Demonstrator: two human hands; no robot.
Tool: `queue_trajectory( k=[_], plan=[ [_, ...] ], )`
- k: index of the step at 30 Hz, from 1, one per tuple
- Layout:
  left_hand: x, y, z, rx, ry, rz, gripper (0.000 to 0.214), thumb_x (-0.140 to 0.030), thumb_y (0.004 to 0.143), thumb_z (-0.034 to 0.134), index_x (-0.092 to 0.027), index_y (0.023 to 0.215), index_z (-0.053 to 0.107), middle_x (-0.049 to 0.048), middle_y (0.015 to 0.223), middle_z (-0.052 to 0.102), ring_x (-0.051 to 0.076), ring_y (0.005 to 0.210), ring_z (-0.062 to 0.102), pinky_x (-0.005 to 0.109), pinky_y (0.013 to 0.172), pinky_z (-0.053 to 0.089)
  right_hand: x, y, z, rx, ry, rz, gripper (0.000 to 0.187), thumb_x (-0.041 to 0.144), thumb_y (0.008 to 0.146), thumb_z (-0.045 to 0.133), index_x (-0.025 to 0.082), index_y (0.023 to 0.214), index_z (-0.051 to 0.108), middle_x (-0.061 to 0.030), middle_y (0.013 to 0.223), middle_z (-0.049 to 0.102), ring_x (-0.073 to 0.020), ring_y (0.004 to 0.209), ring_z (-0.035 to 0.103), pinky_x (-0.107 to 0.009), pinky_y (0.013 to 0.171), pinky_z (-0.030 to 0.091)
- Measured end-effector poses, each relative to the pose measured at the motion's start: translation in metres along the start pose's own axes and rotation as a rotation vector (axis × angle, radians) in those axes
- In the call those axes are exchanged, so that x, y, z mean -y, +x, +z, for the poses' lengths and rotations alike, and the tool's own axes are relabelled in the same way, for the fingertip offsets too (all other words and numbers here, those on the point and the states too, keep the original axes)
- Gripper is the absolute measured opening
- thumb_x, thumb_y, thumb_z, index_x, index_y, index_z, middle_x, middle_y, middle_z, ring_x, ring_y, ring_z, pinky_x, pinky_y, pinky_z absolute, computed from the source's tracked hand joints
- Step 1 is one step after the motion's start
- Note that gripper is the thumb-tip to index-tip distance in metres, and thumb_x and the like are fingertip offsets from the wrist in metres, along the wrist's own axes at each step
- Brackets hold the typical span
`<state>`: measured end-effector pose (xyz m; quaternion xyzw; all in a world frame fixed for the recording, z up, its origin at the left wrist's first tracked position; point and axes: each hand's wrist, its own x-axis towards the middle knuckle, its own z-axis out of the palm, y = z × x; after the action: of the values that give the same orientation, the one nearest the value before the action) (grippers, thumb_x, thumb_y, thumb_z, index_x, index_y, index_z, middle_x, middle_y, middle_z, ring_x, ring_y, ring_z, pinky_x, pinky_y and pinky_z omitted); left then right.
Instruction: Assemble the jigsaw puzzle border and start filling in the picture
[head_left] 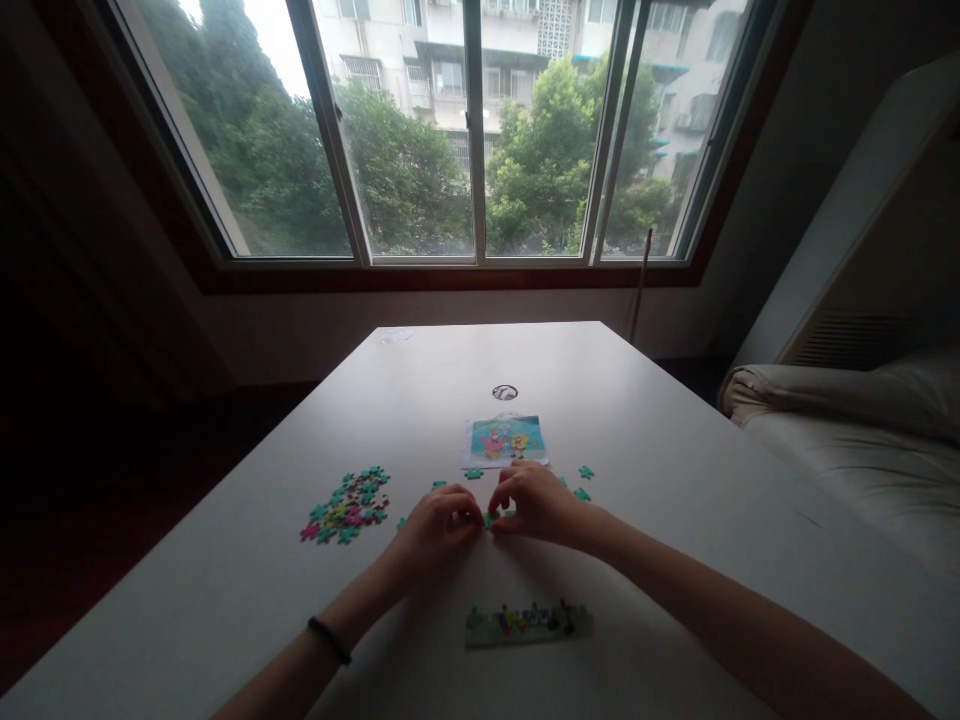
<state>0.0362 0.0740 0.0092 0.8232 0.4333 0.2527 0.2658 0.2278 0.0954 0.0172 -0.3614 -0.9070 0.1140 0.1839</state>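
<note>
My left hand point(442, 520) and my right hand point(536, 503) meet near the middle of the white table, fingers pinched close together. Between their fingertips show small green jigsaw puzzle pieces point(491, 519), partly hidden by my fingers. Both hands seem to grip these pieces at the table surface. Closer to me lies a joined strip of puzzle point(525, 627), green with coloured figures along its upper edge. Just beyond my hands is a reference picture point(508, 438) with cartoon figures on a turquoise ground.
A heap of loose puzzle pieces point(346, 506) lies to the left. Several single pieces, such as one turquoise piece point(586, 472), are scattered around my hands. A round black-and-white mark point(505, 393) is farther back. A covered couch point(847, 430) stands at the right, beyond the table point(247, 570).
</note>
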Motion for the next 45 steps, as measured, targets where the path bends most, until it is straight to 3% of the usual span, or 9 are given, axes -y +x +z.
queue_trajectory(
  k=[13,17,24,26,31,36,45],
  plan=[
    [-0.001,0.0,0.001,-0.009,-0.012,0.006,0.014,-0.011,0.07,0.054,-0.017,0.067,0.066,0.0025,0.077,0.062,0.013,0.068,0.054,0.022,0.062,0.043,0.007,-0.002,0.001,0.046,-0.172,-0.038,0.013,0.034,0.07,0.071,0.025,0.079,0.072,-0.0035,0.076,0.065,-0.0193,0.078,0.052,-0.031,0.071,0.035],
    [-0.002,-0.001,0.0,-0.009,-0.014,0.014,0.014,-0.011,0.07,0.054,-0.017,0.067,0.066,0.0026,0.077,0.062,0.013,0.066,0.054,0.021,0.061,0.043,0.012,-0.002,-0.002,0.065,-0.246,-0.083,0.014,0.033,0.072,0.069,0.021,0.076,0.072,-0.0056,0.077,0.064,-0.02,0.078,0.053,-0.032,0.072,0.036],
    [0.009,-0.002,0.004,-0.014,-0.019,0.046,0.012,-0.011,0.073,0.055,-0.017,0.074,0.066,0.0026,0.08,0.061,0.012,0.064,0.053,0.021,0.061,0.043,-0.001,0.001,-0.032,-0.131,-0.018,-0.001,0.021,0.035,0.075,0.066,0.019,0.088,0.068,-0.0035,0.077,0.065,-0.0159,0.073,0.056,-0.027,0.071,0.04],
    [0.012,-0.002,0.005,-0.013,-0.021,0.057,0.014,-0.011,0.074,0.056,-0.017,0.078,0.067,0.0025,0.082,0.061,0.011,0.064,0.053,0.021,0.061,0.043,-0.006,-0.003,-0.036,-0.12,0.002,0.023,0.018,0.03,0.074,0.067,0.019,0.089,0.067,-0.0031,0.078,0.066,-0.0154,0.072,0.057,-0.027,0.069,0.041],
    [0.013,-0.001,0.005,-0.024,-0.023,0.085,0.018,-0.011,0.076,0.055,-0.017,0.087,0.068,0.0035,0.085,0.061,0.012,0.067,0.055,0.021,0.063,0.045,-0.011,-0.028,-0.021,0.001,0.033,-0.008,0.023,0.022,0.068,0.07,0.018,0.09,0.066,-0.0053,0.086,0.066,-0.0185,0.079,0.058,-0.028,0.071,0.044],
    [0.011,-0.001,0.008,-0.014,-0.018,0.124,0.019,-0.012,0.077,0.056,-0.018,0.088,0.069,0.005,0.087,0.061,0.014,0.074,0.056,0.022,0.065,0.046,-0.013,-0.045,0.001,-0.133,0.16,0.005,0.019,0.018,0.071,0.066,0.018,0.089,0.064,-0.0057,0.086,0.065,-0.0188,0.085,0.057,-0.028,0.074,0.046],
    [0.008,-0.002,0.014,-0.049,0.088,0.201,0.02,-0.013,0.08,0.054,-0.021,0.088,0.07,0.0048,0.086,0.06,0.015,0.079,0.056,0.024,0.068,0.047,-0.015,-0.043,0.018,-0.25,0.257,-0.004,0.019,0.005,0.069,0.058,0.02,0.08,0.063,-0.0027,0.079,0.063,-0.0159,0.078,0.056,-0.025,0.07,0.044]
  ],
)
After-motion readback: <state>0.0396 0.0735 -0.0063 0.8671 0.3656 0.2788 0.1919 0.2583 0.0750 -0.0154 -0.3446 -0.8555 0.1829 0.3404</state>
